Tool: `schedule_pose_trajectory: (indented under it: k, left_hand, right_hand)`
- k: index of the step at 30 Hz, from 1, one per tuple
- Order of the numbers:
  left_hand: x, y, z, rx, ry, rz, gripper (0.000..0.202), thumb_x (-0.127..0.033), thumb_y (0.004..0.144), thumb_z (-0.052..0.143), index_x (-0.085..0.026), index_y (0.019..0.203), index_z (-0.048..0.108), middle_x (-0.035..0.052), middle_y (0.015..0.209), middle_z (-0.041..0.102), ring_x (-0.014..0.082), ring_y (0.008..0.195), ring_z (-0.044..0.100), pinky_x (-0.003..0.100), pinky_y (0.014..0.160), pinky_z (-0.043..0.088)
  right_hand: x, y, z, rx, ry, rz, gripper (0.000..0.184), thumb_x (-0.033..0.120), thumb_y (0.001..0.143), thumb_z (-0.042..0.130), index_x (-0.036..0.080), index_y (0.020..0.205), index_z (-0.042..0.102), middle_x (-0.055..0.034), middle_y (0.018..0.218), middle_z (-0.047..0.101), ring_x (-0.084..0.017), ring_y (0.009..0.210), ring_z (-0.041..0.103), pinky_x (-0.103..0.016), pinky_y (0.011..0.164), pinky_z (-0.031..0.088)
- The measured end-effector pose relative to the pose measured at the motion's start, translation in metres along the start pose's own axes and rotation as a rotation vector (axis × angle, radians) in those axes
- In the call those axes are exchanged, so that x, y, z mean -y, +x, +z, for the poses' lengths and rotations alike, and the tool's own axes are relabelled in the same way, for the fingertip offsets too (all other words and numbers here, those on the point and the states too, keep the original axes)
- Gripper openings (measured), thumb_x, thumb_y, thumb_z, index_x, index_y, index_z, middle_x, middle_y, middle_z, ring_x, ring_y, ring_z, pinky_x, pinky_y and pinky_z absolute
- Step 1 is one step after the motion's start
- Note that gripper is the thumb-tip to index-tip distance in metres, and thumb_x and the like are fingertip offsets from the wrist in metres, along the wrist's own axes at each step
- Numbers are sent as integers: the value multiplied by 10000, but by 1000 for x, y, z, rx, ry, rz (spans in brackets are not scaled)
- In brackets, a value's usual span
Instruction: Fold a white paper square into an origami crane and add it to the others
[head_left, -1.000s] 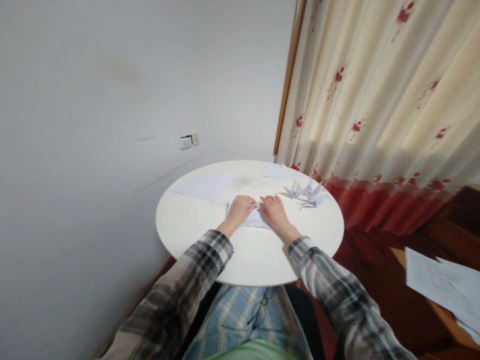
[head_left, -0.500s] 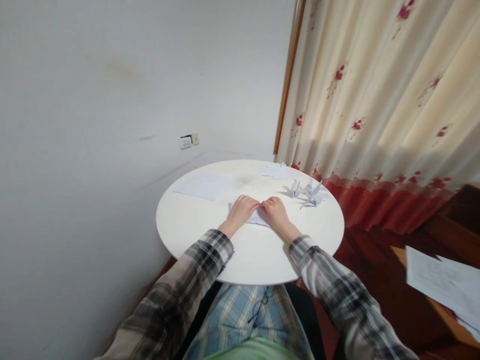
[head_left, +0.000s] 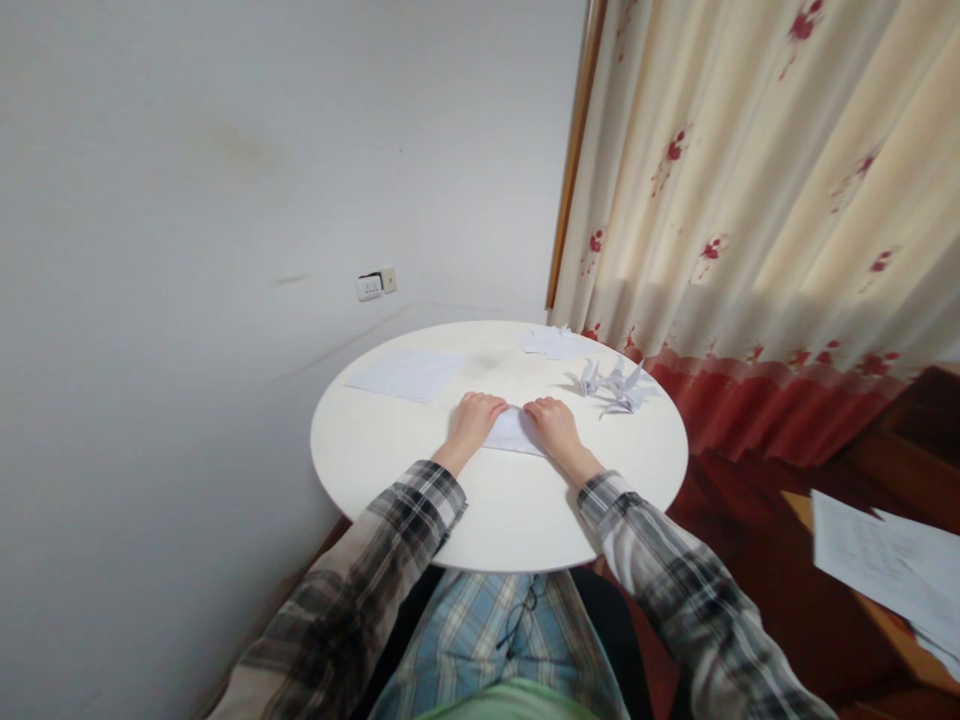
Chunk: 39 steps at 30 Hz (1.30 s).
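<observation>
A folded sheet of white paper lies flat on the round white table in front of me. My left hand is closed on its left part, with the fingers curled down at the far edge. On the right part, my right hand is curled over in the same way. A strip of the paper shows between the two hands; the rest is hidden under them. Several folded paper cranes stand to the right, beyond my right hand.
A flat white sheet lies at the table's far left, and torn-edged paper at the back. The wall borders the left side and a curtain the right. Written papers rest on a wooden surface at lower right.
My left hand has slid left along the paper, away from my right hand. The gap between them is wider and shows more paper. The right hand has barely moved.
</observation>
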<state>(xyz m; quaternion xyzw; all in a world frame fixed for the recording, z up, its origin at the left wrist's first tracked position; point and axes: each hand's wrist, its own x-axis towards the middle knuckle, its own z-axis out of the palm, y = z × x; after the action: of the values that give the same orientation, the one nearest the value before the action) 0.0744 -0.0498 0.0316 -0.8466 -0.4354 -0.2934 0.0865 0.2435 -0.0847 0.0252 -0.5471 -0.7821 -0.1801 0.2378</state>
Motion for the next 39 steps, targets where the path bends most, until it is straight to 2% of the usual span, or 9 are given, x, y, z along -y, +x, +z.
schedule_pose_trajectory:
  k: [7,18,22,26,39]
  left_hand:
    - [-1,-1,-1,-7,33,13,238,-296,854,448,-204,826,666,36,837,683,181,817,573,323,798,353]
    - [4,-1,-1,-5,5,-53,244,-309,862,435,-209,854,658,29,876,683,174,829,567,319,804,345]
    - [7,-1,-4,-15,4,-120,267,-352,850,449,-195,819,663,46,853,681,193,835,568,331,796,344]
    - [13,-1,-5,-39,-16,-186,264,-355,844,456,-194,807,662,40,854,679,193,827,568,324,781,354]
    - [14,-1,-1,-61,-10,-227,249,-318,859,433,-197,835,650,32,874,669,180,844,561,302,789,359]
  right_hand:
    - [-2,0,3,-42,77,9,207,125,811,465,191,875,650,-53,791,606,-154,734,527,-256,677,330]
    - [-16,-2,4,-125,378,176,145,163,783,511,182,792,654,-26,795,645,-139,758,559,-227,715,383]
    - [-19,-2,5,-156,383,181,138,173,775,527,185,761,664,-26,787,656,-150,763,563,-241,730,383]
    - [-21,-1,6,-132,355,200,155,168,782,519,186,780,673,-32,804,664,-158,786,562,-250,746,379]
    - [-24,0,9,-126,370,231,243,91,765,461,183,881,654,-49,846,645,-174,838,543,-280,783,368]
